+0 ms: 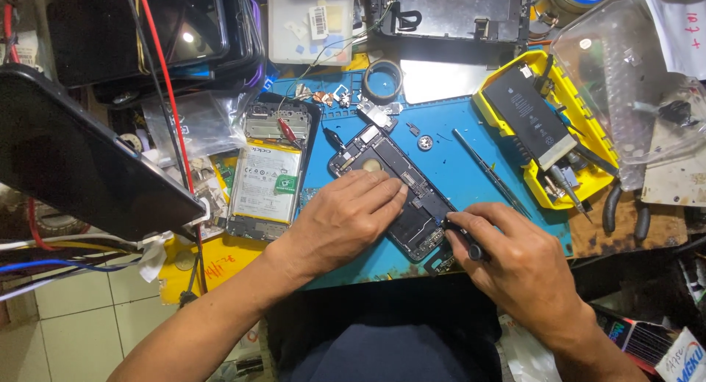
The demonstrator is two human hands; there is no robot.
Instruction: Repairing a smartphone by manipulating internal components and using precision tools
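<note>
Cluttered with parts, the tabletop (471, 143) carries a blue mat under both hands. An opened phone (393, 191) lies slantwise between them: the left hand (342, 220) rests flat on it, fingers loose, while the right hand (522, 268) grips a dark screwdriver (463, 241) at the phone's lower end. Beyond the left hand lies another opened phone (268, 172); beyond the right, a yellow tray (548, 198).
</note>
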